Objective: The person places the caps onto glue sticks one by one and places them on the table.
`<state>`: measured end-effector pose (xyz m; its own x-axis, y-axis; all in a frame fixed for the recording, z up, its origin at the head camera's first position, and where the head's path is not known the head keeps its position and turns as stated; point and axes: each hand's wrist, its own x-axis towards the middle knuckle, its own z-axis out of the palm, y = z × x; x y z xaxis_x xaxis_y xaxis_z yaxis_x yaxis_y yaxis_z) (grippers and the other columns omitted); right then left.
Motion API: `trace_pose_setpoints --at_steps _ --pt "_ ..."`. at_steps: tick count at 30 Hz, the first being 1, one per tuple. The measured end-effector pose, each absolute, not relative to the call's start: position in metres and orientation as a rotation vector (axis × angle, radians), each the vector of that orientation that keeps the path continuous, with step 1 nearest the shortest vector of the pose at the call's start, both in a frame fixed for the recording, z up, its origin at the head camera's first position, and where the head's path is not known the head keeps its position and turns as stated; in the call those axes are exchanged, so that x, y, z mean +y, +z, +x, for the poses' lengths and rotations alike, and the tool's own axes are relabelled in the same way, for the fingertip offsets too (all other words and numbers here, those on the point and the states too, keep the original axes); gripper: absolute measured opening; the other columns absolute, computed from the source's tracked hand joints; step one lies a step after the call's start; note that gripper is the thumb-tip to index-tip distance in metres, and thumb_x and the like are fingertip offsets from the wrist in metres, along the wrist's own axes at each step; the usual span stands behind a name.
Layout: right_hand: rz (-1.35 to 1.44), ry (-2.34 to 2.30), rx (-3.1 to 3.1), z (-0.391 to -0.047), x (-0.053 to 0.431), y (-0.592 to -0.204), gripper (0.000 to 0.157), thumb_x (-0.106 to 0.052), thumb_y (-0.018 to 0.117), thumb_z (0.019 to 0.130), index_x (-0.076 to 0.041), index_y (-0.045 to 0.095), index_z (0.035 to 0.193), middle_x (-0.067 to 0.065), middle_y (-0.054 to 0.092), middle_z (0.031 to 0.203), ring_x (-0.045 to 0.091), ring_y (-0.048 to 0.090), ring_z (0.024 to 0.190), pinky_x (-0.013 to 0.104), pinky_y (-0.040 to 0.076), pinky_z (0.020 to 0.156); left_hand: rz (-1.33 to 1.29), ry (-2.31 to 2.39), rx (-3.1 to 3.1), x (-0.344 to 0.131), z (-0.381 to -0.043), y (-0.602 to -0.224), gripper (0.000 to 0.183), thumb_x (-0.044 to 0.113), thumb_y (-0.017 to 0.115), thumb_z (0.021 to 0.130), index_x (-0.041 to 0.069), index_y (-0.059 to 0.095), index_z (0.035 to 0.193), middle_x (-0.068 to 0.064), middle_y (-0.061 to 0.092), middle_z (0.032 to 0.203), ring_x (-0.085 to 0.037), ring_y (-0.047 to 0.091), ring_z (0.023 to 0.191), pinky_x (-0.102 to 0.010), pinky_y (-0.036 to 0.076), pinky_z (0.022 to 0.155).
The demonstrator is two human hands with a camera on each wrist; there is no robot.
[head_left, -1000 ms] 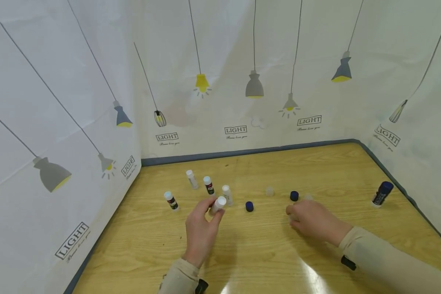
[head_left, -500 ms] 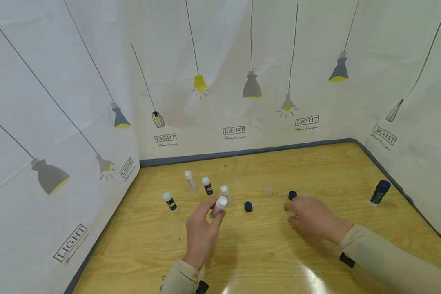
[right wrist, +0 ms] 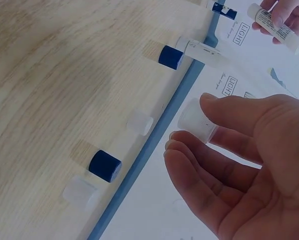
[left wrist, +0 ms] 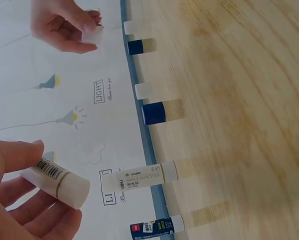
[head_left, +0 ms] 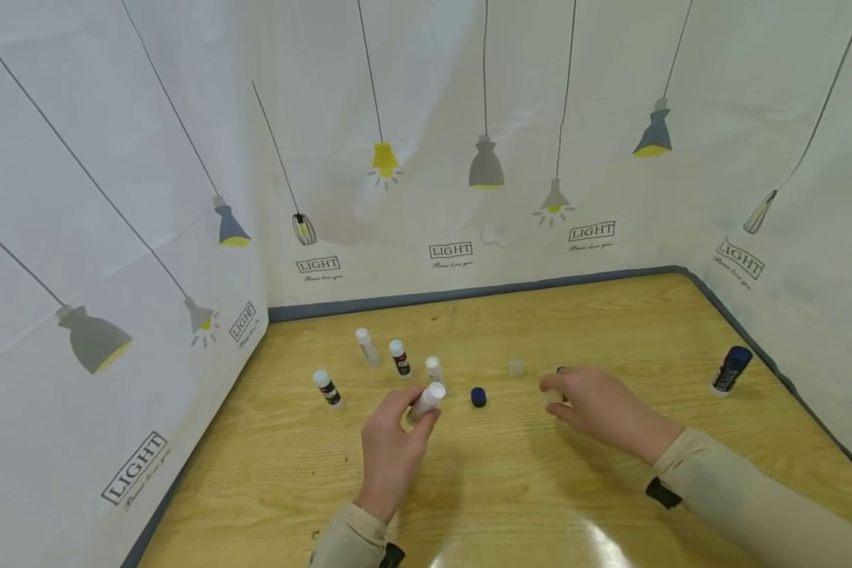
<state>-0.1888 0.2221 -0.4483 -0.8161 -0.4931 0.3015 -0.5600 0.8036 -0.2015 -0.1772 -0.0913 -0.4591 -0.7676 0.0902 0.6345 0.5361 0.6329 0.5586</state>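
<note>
My left hand (head_left: 390, 446) grips a white glue stick (left wrist: 52, 182) between thumb and fingers, above the near middle of the table. A barcode shows on the stick's side. To the right, my right hand (head_left: 599, 410) pinches a translucent white cap (right wrist: 195, 121) between thumb and fingertips, raised over the table. Past the left hand stands another white glue stick (left wrist: 144, 176), with a dark-labelled glue stick (left wrist: 152, 227) beside it. A dark blue cap (head_left: 478, 397) and a translucent cap (head_left: 516, 368) lie between the hands. The right hand mostly covers a second blue cap (right wrist: 105, 166) in the head view.
Farther left stand a white glue stick (head_left: 368, 347) and a dark-labelled one (head_left: 328, 390). A large blue-capped glue stick (head_left: 731, 371) stands at the right edge of the wooden table (head_left: 291, 489). Another translucent cap (right wrist: 81, 192) lies near the second blue cap. Lamp-printed cloth walls (head_left: 397, 71) surround the tabletop.
My right hand has moved slightly left and up with the translucent cap, which now shows more plainly. My left hand holds its glue stick almost in place, shifted slightly right.
</note>
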Motion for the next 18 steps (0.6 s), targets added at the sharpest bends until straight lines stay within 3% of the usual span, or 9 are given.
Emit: trace_pose_setpoints --at_steps 18 --pt "0.782 0.489 -2.744 -0.188 0.218 -0.433 0.022 -0.019 0.08 0.089 -0.012 0.072 0.108 -0.002 0.065 0.089 0.005 0.059 0.071 0.023 0.049 0.058 -0.487 -1.084 -2.327 -0.084 -0.173 -0.46 0.034 0.013 0.089 0.078 0.018 0.075 0.109 0.005 0.068 0.097 -0.011 0.067 0.089 -0.041 0.056 0.074"
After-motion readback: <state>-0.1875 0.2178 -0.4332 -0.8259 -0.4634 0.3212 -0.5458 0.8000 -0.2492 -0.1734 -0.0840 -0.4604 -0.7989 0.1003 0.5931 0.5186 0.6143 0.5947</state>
